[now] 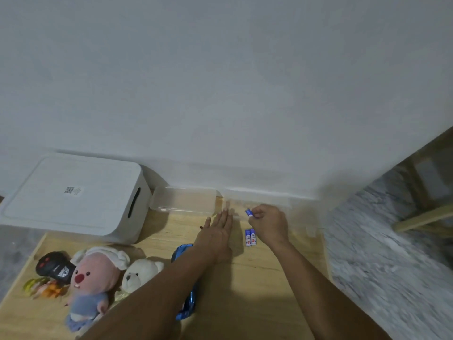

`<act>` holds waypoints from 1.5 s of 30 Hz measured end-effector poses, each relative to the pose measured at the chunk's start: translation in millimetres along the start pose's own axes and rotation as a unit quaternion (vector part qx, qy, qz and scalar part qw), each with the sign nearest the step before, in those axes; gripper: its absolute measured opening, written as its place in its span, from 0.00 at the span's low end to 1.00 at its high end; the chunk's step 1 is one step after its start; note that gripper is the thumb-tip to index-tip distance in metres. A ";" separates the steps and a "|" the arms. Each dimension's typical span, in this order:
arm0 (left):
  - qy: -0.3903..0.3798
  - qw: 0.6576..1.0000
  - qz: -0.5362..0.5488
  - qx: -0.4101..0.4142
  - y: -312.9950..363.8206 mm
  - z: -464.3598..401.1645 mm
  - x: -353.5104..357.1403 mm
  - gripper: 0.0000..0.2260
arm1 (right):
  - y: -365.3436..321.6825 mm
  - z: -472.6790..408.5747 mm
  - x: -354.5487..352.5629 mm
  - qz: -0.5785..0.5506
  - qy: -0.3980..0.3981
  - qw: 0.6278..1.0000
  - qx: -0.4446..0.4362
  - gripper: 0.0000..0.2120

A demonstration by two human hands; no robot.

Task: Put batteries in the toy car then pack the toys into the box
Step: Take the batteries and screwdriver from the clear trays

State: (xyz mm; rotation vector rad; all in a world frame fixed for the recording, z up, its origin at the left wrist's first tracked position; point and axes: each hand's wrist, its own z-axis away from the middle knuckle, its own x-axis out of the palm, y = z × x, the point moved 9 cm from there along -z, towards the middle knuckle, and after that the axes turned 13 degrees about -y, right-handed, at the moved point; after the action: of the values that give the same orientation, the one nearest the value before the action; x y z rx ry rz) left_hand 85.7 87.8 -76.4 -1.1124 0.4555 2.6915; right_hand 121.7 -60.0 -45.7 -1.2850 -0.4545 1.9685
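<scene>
Batteries first: one blue battery (249, 212) pinched between the curled fingers (255, 214) of the right hand (270, 223), held just above the wooden counter (257, 285) near the wall. Two more blue batteries (250, 238) lying side by side on the counter just below that hand, close beside its wrist. Left hand (217, 231) flat and relaxed, fingers straight and pointing toward the wall, gripping nothing, palm down over the counter just left of the batteries.

Blue toy car (186, 278) beneath the left forearm, mostly hidden by it, only front and rear ends showing on the counter. Clear plastic tray (182, 200) against the wall just beyond the left fingertips. White storage box (73, 195) with its lid on and a slot handle in its side, left of the tray. Near the counter's left edge, a white plush bear (139, 273), a pink plush animal in blue clothes (94, 278), a black remote control (55, 266) and a small orange and yellow toy (43, 288), grouped closely together. Grey marbled floor (392, 253) off to the right.
</scene>
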 end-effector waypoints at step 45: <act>0.046 0.993 0.079 -0.075 -26.9 59.9 5.6 0.33 | 69.6 35.9 10.2 -0.051 0.012 0.998 0.034 0.10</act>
State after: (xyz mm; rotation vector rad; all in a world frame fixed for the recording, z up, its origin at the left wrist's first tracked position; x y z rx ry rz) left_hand 50.6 134.4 -45.8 -1.2969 0.3746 2.8604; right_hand 60.7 -95.9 -80.7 -1.2182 -0.4303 1.8653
